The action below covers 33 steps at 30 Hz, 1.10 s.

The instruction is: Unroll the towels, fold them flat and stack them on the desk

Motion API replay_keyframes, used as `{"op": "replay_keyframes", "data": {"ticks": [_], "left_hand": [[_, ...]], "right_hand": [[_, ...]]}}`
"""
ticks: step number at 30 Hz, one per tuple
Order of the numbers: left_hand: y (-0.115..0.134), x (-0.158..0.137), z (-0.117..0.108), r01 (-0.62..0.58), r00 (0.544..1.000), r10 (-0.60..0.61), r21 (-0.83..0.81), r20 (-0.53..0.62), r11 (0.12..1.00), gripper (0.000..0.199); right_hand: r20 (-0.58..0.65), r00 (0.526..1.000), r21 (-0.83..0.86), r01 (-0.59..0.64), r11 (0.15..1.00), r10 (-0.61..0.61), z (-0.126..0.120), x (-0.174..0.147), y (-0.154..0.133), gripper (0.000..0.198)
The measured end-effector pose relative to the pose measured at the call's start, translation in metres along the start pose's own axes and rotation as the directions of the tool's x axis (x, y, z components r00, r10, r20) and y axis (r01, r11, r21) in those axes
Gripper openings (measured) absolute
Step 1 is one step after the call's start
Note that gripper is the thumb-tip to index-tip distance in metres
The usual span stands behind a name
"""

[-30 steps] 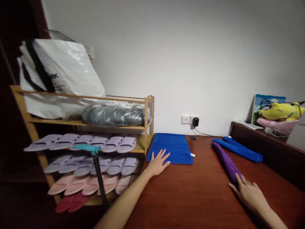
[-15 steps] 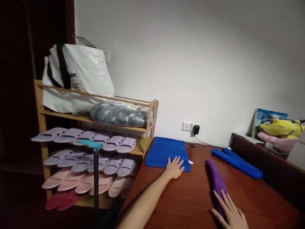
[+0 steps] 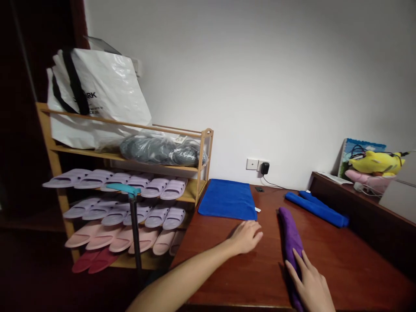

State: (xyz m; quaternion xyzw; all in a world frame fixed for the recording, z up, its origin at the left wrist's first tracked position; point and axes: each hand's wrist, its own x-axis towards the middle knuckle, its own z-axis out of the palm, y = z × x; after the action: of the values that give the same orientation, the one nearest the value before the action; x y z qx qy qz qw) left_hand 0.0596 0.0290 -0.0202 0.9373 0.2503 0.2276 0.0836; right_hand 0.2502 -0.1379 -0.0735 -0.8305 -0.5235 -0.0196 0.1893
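Note:
A flat blue cloth with a small white tag lies near the wall on the wooden table. Just in front of its near edge is my left hand, empty, with loosely bent fingers and the thumb out to the side. My right hand lies over the near part of a long, narrowly folded purple cloth, fingers spread on top of it. Farther right rest two narrow blue cloth strips, a longer blue roll and a shorter one partly behind it.
On the left stands a wooden shoe rack with rows of slippers and a white bag. A black-handled pole with a teal top is before it. A raised ledge with a yellow plush toy borders the table's right.
My left hand has come off the blue cloth, toward the right and nearer me, its fingers now bent. The right hand stays on the purple cloth. The view has shifted slightly.

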Motion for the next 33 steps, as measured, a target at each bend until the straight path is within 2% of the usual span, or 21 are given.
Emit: {"op": "replay_keyframes", "data": {"ticks": [3, 6, 8, 9, 12, 14, 16, 17, 19, 21, 24, 27, 30, 33], "left_hand": [[0.043, -0.024, -0.012, -0.092, 0.996, 0.091, -0.054, -0.012, 0.994, 0.035], [0.083, -0.048, -0.013, -0.287, 0.957, 0.285, -0.032, -0.062, 0.957, 0.035], [0.102, -0.061, 0.001, -0.410, 0.907, 0.417, 0.088, -0.069, 0.908, 0.038], [0.109, -0.067, 0.012, -0.432, 0.890, 0.450, 0.176, -0.077, 0.885, 0.034], [0.116, -0.078, 0.049, -0.451, 0.856, 0.510, 0.361, -0.085, 0.817, 0.030], [0.112, -0.082, 0.064, -0.455, 0.847, 0.525, 0.404, -0.079, 0.794, 0.025], [0.104, -0.087, 0.061, -0.428, 0.870, 0.488, 0.382, -0.073, 0.819, 0.020], [0.100, -0.089, 0.053, -0.394, 0.895, 0.440, 0.343, -0.067, 0.853, 0.017], [0.093, -0.096, 0.029, -0.265, 0.960, 0.278, 0.207, -0.039, 0.942, 0.015], [0.090, -0.104, 0.002, -0.085, 0.996, 0.085, 0.036, -0.015, 0.996, 0.029], [0.088, -0.119, -0.025, 0.074, 0.995, -0.083, -0.155, -0.050, 0.985, 0.035], [0.083, -0.137, -0.033, 0.106, 0.993, -0.116, -0.215, -0.034, 0.971, 0.043], [0.070, -0.157, -0.042, 0.131, 0.991, -0.136, -0.217, -0.010, 0.967, 0.050], [0.051, -0.172, -0.066, 0.147, 0.981, -0.166, -0.171, -0.100, 0.974, 0.044]], "right_hand": [[0.074, 0.997, 0.095, 0.006, 0.995, -0.013, -0.011, -0.009, -0.002, 0.061], [0.104, 0.995, 0.224, -0.036, 0.974, 0.013, -0.028, -0.006, 0.002, 0.058], [0.102, 0.993, 0.223, -0.078, 0.972, 0.056, -0.037, 0.002, 0.002, 0.060], [0.108, 0.989, 0.181, -0.115, 0.977, 0.096, -0.040, 0.008, 0.000, 0.062], [0.160, 0.963, 0.015, -0.220, 0.975, 0.215, -0.041, 0.029, -0.010, 0.071], [0.195, 0.956, -0.033, -0.218, 0.975, 0.220, -0.040, 0.046, -0.019, 0.070], [0.214, 0.958, -0.057, -0.184, 0.981, 0.192, -0.040, 0.061, -0.030, 0.062], [0.212, 0.961, -0.077, -0.166, 0.983, 0.179, -0.041, 0.068, -0.037, 0.058], [0.192, 0.970, -0.123, -0.130, 0.984, 0.152, -0.045, 0.077, -0.055, 0.049], [0.163, 0.980, -0.165, -0.083, 0.983, 0.110, -0.047, 0.081, -0.079, 0.043], [0.162, 0.986, -0.184, 0.004, 0.983, 0.026, -0.040, 0.082, -0.117, 0.036], [0.232, 0.972, -0.141, 0.067, 0.988, -0.033, -0.028, 0.084, -0.144, 0.035], [0.280, 0.954, -0.043, 0.123, 0.991, -0.106, -0.027, 0.090, -0.152, 0.039], [0.258, 0.939, 0.086, 0.213, 0.973, -0.228, -0.041, 0.087, -0.144, 0.045]]}}
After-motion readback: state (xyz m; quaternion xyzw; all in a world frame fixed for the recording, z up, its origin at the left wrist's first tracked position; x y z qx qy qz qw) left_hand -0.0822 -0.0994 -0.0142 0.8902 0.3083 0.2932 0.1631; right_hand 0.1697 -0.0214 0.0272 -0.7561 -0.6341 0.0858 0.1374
